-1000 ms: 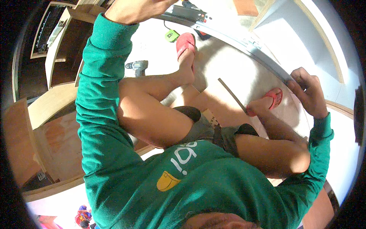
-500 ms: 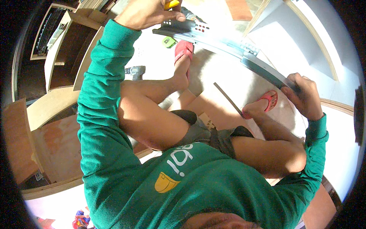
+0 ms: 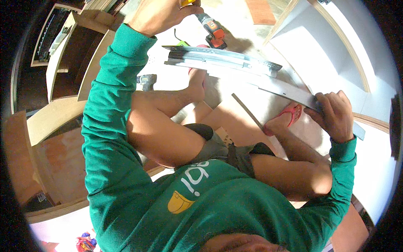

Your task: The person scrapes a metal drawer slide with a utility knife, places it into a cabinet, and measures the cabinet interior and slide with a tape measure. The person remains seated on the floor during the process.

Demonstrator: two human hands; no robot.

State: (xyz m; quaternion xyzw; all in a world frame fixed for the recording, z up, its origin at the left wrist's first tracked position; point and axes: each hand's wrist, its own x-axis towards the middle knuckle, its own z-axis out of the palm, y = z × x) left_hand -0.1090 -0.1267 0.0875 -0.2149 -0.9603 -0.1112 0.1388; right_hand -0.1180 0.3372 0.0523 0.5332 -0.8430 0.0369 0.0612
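The right hand (image 3: 336,115) pinches one end of a metal drawer slide (image 3: 222,58); the left hand (image 3: 161,14), near its other end, grips a yellow thing (image 3: 187,2), mostly hidden

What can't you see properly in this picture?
In the head view:
Yellow thing: cut off by the top edge and partly covered by the left hand; I can't tell what it is.
Metal rail: one end is hidden by the right hand.
Green thing: mostly hidden behind the rail.
Red-and-blue bundle: too blurred to name.
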